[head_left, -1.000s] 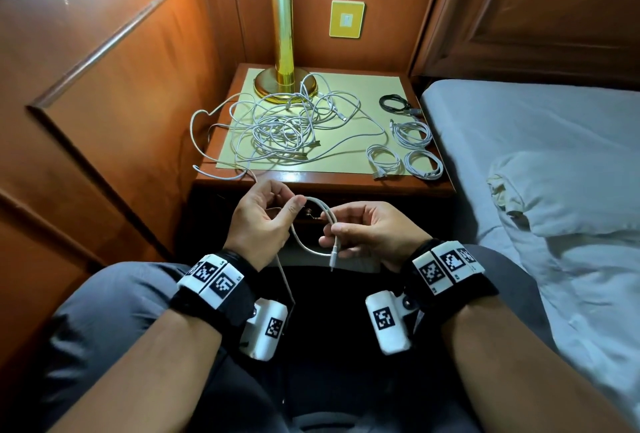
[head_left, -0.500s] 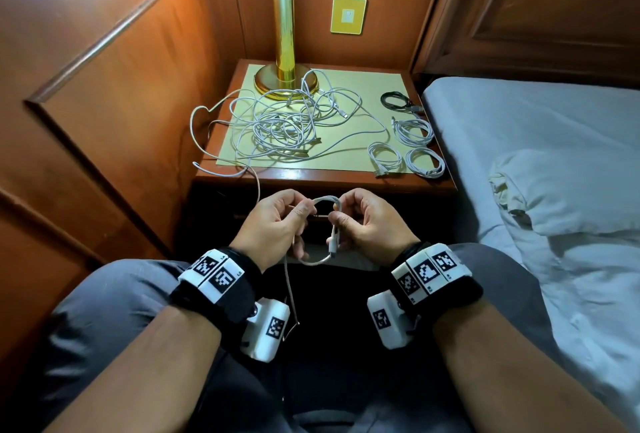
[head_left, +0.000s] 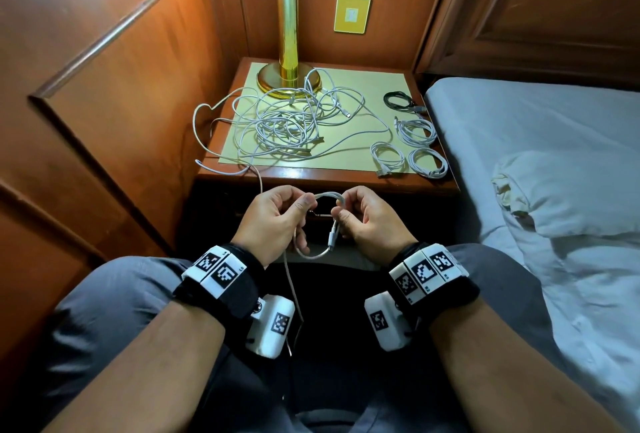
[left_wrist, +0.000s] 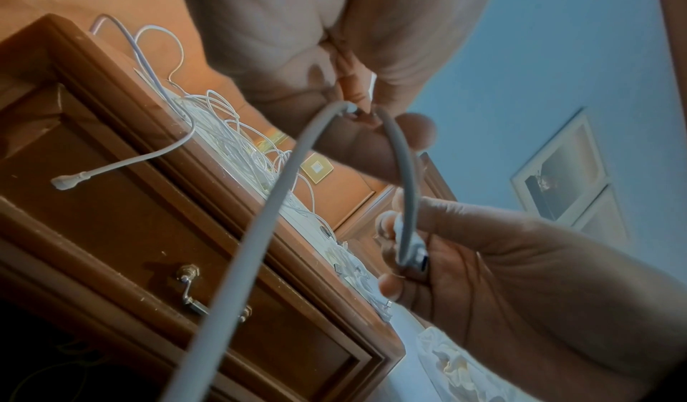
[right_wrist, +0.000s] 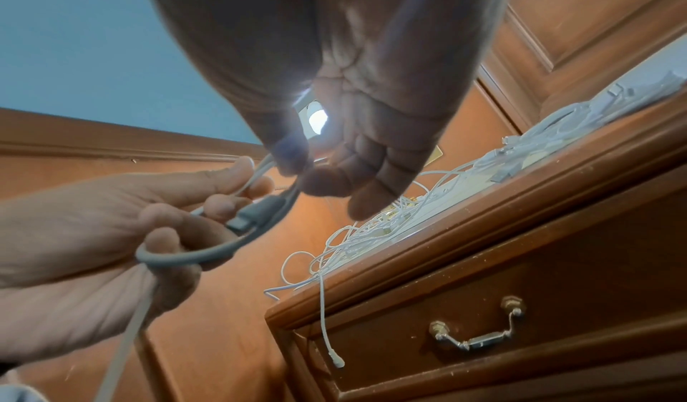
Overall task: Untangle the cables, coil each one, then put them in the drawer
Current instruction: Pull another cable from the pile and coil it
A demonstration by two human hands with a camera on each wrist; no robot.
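The white cable (head_left: 323,197) now arched in a small first loop between the hands, held in front of the closed drawer (right_wrist: 520,305) — a second earlier it hung slacker. The left hand (head_left: 277,221) and right hand (head_left: 367,221) had drawn together, each pinching it — coiling had begun; the tangle (head_left: 287,124) remained on the nightstand (head_left: 346,174).

— What do the hands hold?
— The left hand (head_left: 277,221) and right hand (head_left: 369,221) pinch one white cable (head_left: 325,197), looped between them.
— And the bench (head_left: 311,174)?
— A tangled pile (head_left: 287,127), three white coils (head_left: 415,131), one black coil (head_left: 398,100).
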